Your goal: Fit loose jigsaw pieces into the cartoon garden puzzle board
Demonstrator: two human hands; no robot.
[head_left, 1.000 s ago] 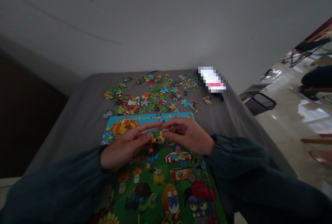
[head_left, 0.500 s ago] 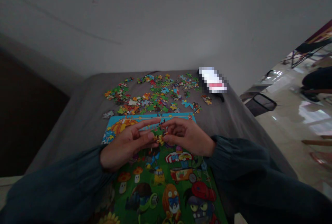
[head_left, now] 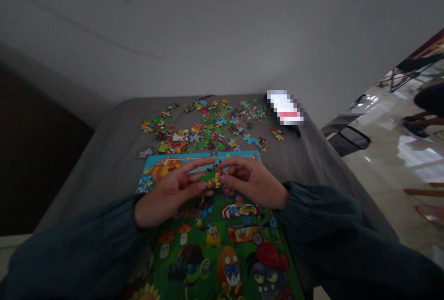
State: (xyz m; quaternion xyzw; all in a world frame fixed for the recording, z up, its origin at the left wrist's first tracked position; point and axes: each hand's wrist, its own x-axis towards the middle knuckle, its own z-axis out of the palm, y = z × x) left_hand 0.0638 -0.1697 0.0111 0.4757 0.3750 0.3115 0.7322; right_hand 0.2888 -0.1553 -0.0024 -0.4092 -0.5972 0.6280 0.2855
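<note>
My left hand (head_left: pixel 169 193) and my right hand (head_left: pixel 251 180) meet above a colourful cartoon puzzle picture board (head_left: pixel 222 240). Between their fingertips they pinch small yellow and green puzzle pieces (head_left: pixel 214 180), held just above the board's upper part. The left index finger stretches out over the pieces; the thumb presses from below. The right fingers curl round the pieces from the other side. Both arms wear dark teal sleeves.
Several loose puzzle pieces (head_left: pixel 208 126) lie scattered on the grey cloth-covered table (head_left: pixel 111 152) beyond the board. A blurred white and red object (head_left: pixel 286 108) rests at the far right corner. A glossy floor with chairs and a person's legs (head_left: pixel 428 101) shows at right.
The pieces between my fingertips have shifted slightly upward and turned. Both hands stay in nearly the same place over the board.
</note>
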